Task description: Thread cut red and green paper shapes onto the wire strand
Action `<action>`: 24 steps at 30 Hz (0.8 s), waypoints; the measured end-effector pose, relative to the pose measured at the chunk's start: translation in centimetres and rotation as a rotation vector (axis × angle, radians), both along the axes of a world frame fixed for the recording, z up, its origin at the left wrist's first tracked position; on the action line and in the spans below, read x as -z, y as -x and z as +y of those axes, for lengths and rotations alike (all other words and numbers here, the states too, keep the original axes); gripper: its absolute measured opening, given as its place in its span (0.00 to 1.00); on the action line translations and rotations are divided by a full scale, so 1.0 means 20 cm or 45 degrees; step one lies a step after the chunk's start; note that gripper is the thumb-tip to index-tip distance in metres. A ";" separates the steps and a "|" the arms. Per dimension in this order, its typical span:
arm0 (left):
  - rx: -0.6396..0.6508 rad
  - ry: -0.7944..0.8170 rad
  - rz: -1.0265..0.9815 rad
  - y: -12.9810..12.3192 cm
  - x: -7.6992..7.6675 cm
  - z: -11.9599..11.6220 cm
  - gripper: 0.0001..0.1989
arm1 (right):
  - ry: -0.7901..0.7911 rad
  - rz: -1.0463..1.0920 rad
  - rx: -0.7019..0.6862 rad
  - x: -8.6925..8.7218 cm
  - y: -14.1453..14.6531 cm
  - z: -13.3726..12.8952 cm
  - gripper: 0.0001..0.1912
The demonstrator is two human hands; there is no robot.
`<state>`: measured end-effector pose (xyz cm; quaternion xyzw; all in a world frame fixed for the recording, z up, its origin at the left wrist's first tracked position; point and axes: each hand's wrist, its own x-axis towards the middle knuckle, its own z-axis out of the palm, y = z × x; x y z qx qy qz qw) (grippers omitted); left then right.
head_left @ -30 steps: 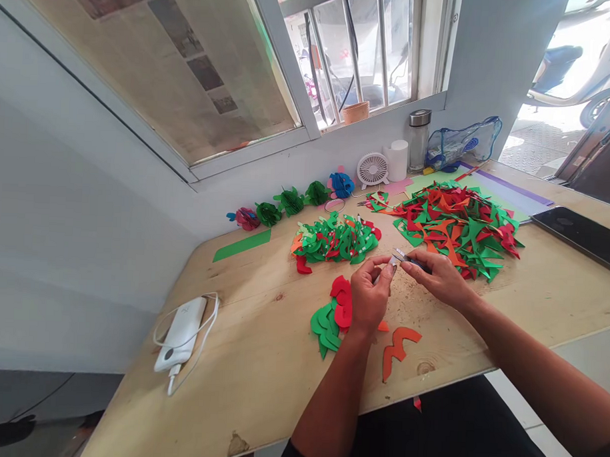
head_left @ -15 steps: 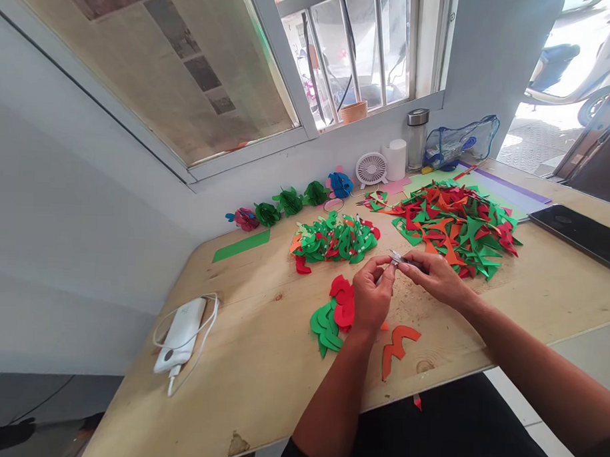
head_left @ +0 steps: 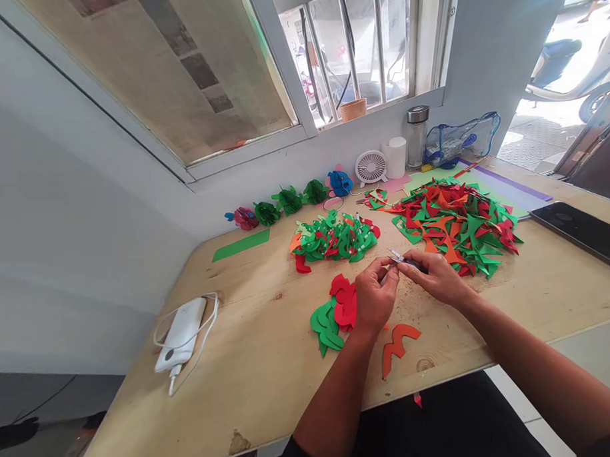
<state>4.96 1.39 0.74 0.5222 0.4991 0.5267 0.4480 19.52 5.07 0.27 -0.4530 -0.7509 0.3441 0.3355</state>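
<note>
Dark-handled metal tool (head_left: 400, 258), gripped by the right hand (head_left: 439, 277), just right of the frame's centre.
Its prongs meet the left hand's (head_left: 376, 294) pinched fingertips; what these hold is too small to tell. Red cutouts (head_left: 343, 303) and green cutouts (head_left: 325, 326) lie left of that hand, an orange cutout (head_left: 399, 346) below; farther out are a mixed cutout heap (head_left: 337, 239) near centre, coloured scraps (head_left: 458, 224) at centre right and a phone (head_left: 582, 230) at the right edge.
</note>
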 end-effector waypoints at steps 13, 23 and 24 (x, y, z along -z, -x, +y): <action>0.014 0.003 -0.026 0.01 0.02 0.00 0.14 | -0.073 -0.065 0.027 0.00 0.00 -0.01 0.20; 0.004 0.014 -0.012 0.01 0.02 -0.01 0.18 | -0.070 -0.058 0.042 -0.01 0.00 -0.01 0.19; 0.002 0.014 -0.006 0.01 0.02 -0.01 0.18 | -0.072 -0.061 0.046 -0.01 0.00 -0.01 0.20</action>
